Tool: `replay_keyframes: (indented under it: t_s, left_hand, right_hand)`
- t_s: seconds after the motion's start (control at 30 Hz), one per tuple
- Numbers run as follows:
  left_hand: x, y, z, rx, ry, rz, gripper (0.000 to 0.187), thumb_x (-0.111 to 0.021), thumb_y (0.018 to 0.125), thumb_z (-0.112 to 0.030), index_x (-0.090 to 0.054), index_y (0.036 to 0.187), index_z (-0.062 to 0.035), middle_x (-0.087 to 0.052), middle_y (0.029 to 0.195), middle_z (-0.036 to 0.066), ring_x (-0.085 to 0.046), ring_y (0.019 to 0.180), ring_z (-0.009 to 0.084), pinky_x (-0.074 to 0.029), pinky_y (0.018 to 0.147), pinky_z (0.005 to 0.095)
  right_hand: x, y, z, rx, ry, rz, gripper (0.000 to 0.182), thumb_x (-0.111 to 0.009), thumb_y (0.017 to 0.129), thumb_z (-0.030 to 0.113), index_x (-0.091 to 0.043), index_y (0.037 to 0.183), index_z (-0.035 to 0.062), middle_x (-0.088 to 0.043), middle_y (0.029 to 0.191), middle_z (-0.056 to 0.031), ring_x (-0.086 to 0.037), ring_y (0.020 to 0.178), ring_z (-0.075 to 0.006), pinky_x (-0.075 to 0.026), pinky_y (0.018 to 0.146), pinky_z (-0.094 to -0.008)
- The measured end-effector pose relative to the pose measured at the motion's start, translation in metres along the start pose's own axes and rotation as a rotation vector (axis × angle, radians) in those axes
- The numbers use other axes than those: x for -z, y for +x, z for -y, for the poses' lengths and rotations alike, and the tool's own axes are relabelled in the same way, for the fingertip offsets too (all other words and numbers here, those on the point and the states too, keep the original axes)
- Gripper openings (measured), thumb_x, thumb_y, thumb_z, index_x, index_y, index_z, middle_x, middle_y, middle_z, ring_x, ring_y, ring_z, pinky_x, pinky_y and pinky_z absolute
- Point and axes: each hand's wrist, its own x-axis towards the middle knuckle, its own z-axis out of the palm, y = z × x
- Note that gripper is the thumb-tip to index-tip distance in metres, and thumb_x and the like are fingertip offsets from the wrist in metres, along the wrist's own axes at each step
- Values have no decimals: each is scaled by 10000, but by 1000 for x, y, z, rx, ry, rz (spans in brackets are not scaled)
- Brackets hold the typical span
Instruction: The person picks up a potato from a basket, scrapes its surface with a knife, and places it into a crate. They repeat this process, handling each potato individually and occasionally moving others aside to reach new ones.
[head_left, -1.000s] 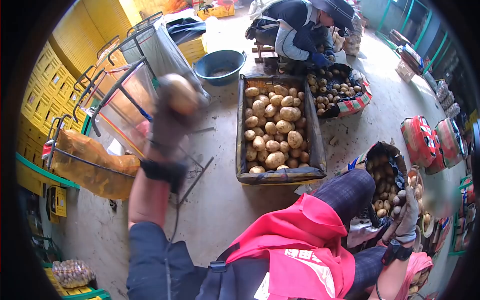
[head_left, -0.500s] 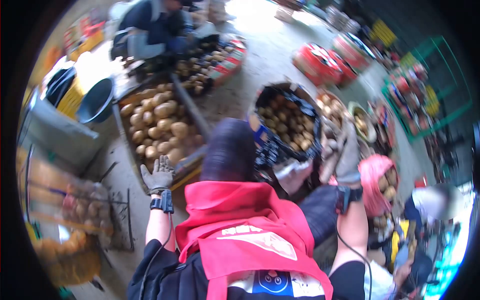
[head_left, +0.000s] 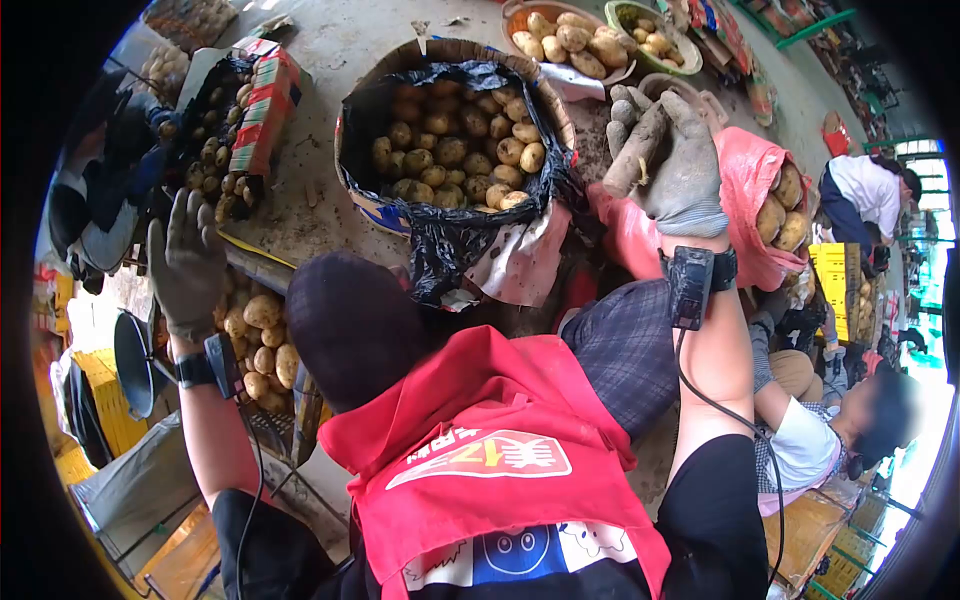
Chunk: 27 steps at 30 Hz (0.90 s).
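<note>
Both my hands wear dirty grey gloves. My left hand (head_left: 190, 265) is raised with its fingers stretched out and apart, holding nothing; it is at the edge of the crate of potatoes (head_left: 262, 330). On the other side, my right hand (head_left: 685, 175) has its fingers bent around a long brownish, roughly cylindrical piece (head_left: 638, 150), whose exact kind I cannot make out. Just below that hand sits a pink sack (head_left: 745, 180) with large potatoes (head_left: 785, 210) showing at its mouth. Between my hands stands a round carton (head_left: 395, 68) lined with black plastic, filled with smaller potatoes (head_left: 455, 150).
At the far side are an orange basin (head_left: 515, 22) and a green basin (head_left: 690, 60) of potatoes. A red-and-white box (head_left: 265, 120) of potatoes lies at upper left, beside a crouching person (head_left: 95, 190). Another person (head_left: 810, 430) sits at right.
My view has swung right, so the round carton is now nearer the centre. My left hand has risen and stays open. My right hand is higher, over the pink sack.
</note>
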Motion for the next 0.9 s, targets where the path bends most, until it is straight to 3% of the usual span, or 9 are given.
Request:
replay_keyframes:
  t_s: [0.1,0.2,0.37,0.4,0.5,0.6,0.77,0.87,0.9]
  left_hand:
    - [-59,67,-35,289,-556,244,445,-441,1105,-331,-528,1465,-86,-606,1449,41,-549,1291,165,-442,1074,365]
    - [-133,122,-37,538,-908,387,470,-419,1122,-381,-526,1482,-99,-631,1406,51,-620,1172,166,-480,1009,329]
    - [-262,172,-28,697,-75,720,470,-523,1082,-391,-552,1461,-114,-689,1276,15,-648,948,83,-522,821,248]
    - [-284,177,-10,692,84,862,512,-583,1047,-400,-550,1464,-106,-695,1271,34,-661,960,100,-535,823,264]
    - [-347,164,78,340,672,1259,670,-734,933,-429,-525,1464,-77,-702,1282,103,-696,1061,199,-571,867,328]
    - [-383,145,66,472,985,1478,873,-776,863,-475,-416,1527,-37,-686,1302,185,-677,1178,289,-558,959,380]
    - [-410,113,121,496,1033,1206,1024,-808,814,-448,-282,1559,17,-648,1314,281,-659,1217,345,-553,969,430]
    - [-406,116,120,510,1004,1071,990,-825,812,-414,-310,1529,32,-661,1283,257,-676,1171,325,-571,923,399]
    - [-401,127,102,658,880,1149,963,-833,813,-387,-337,1521,37,-666,1267,224,-676,1152,298,-565,925,371]
  right_hand:
    - [17,13,-14,-83,54,-23,371,-615,1024,223,-617,1283,-44,-731,1151,-114,-704,844,-150,-634,715,-276]
    - [37,21,-24,-198,10,-24,375,-601,1028,279,-632,1228,-36,-727,1092,-123,-682,805,-176,-621,733,-315]
    - [16,21,-13,16,-246,-121,469,-547,1056,380,-608,1352,23,-733,1122,-145,-687,811,-193,-559,688,-340]
    - [3,23,-13,26,-315,-268,500,-511,1065,380,-594,1381,2,-692,1078,-57,-595,742,-97,-514,641,-235]
    - [2,34,-13,57,-337,-363,519,-510,1061,388,-587,1393,-3,-703,1079,-77,-583,686,-105,-502,597,-246]
    - [3,48,-12,43,-349,-436,541,-493,1062,402,-588,1393,-15,-708,1066,-98,-569,646,-117,-476,552,-249]
    - [30,63,-2,-26,-178,-54,509,-465,1075,393,-614,1369,4,-719,1123,-189,-658,712,-178,-521,626,-297]
    - [0,70,-5,-60,-440,-513,550,-473,1068,410,-594,1387,-21,-710,1054,-114,-565,644,-124,-455,537,-253]
    - [-1,70,-4,-72,-445,-484,549,-462,1073,407,-589,1389,-23,-713,1040,-115,-565,642,-127,-451,539,-253]
